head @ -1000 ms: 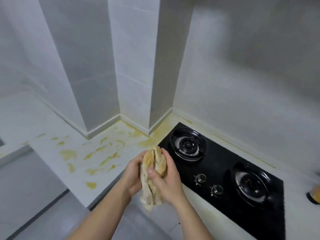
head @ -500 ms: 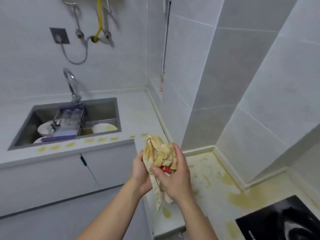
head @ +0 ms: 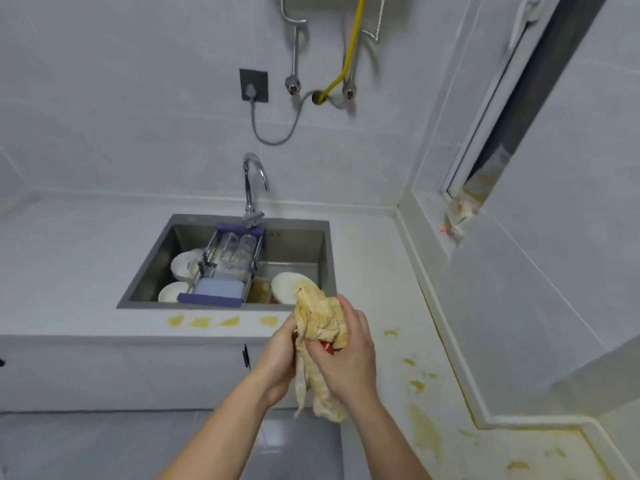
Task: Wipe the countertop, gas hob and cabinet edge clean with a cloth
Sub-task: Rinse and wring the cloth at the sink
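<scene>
Both hands hold the cloth (head: 320, 317) bunched up in the air, just in front of the sink (head: 304, 258) and above the counter's front edge. The right hand (head: 349, 358) has its fingers curled round the wad; the left hand (head: 277, 355) cups it from the other side, thumb and fingers wrapped on the fabric. A loose tail hangs down between the wrists.

The cloth looks already soaked yellow, so I'd judge it could smear more than it lifts, or drip onto the floor, unless it gets rinsed. The sink is crowded with plates (head: 284, 287) and a rack (head: 225, 268), so wringing there may splash them.

Yellow blotches (head: 221, 321) sit in a row on the countertop (head: 374, 244) along the sink's front lip, and more run down the right stretch (head: 424, 427) toward the wall.

Something small and red (head: 327, 346) peeks out under the right fingers; I can't tell what it is. The gas hob is out of view, and most of the left palm is hidden behind the cloth
</scene>
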Demonstrator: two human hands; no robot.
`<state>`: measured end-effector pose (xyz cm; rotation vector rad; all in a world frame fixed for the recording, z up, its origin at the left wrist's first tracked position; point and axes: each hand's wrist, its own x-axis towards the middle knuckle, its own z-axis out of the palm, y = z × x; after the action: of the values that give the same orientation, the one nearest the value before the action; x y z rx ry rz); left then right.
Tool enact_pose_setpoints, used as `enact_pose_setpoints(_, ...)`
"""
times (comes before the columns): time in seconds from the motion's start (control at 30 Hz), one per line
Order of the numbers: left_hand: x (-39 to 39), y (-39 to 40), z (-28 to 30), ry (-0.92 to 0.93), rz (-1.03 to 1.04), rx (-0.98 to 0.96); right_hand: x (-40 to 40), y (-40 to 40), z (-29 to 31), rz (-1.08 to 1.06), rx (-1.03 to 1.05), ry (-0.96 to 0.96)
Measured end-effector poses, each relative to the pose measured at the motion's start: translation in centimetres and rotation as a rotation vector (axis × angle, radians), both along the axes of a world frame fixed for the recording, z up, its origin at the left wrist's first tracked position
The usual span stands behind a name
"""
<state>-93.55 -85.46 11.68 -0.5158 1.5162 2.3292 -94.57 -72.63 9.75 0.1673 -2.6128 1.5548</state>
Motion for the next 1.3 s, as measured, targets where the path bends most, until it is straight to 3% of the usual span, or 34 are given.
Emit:
enact_pose_setpoints(0.23, -8.5, -9.9, 0.0, -0.031, -0.024, 0.07, -7.3, -9.7, -0.1, -0.096, 0.013, -0.076)
enact_pose_setpoints(0.47, -17.3, -13.8, -1.0, -0.033, -0.029, -0.013, -15.1, -13.6, 0.0, -0.117, 0.047, -0.09)
enact_pose_setpoints(0.63, -23.6, -15.9, -3.0, -0.102, -0.054, -0.018, -22.5, -15.9, -3.2, -0.092, -0.003, -0.104)
enact_pose_setpoints(0.83, -31.3, -18.5, -7.3, -0.203, -0.001, -0.122, -31.2, -18.3, -7.9, 0.039, -0.048, -0.354)
enact_pose_setpoints(0.97, -36.2, -20.2, -9.3, -0.249, -0.08, -0.278, -35.4, -19.3, -9.3, 0.076, -0.085, -0.462)
enact_pose_setpoints(1.13, -44.3, -23.9, -9.2, -0.063, -0.116, -0.624, -39.5, -20.4, -10.5, 0.031, -0.007, -0.461)
enact_pose_setpoints(1.2, -47.1, -25.5, -9.2, 0.023, -0.14, -0.838, -40.5, -20.5, -10.8, 0.042, 0.058, -0.433)
enact_pose_setpoints(1.3, -49.7, -27.2, -10.0, 0.1, -0.439, -1.249, -41.4, -20.6, -10.8, 0.041, 0.127, -0.377)
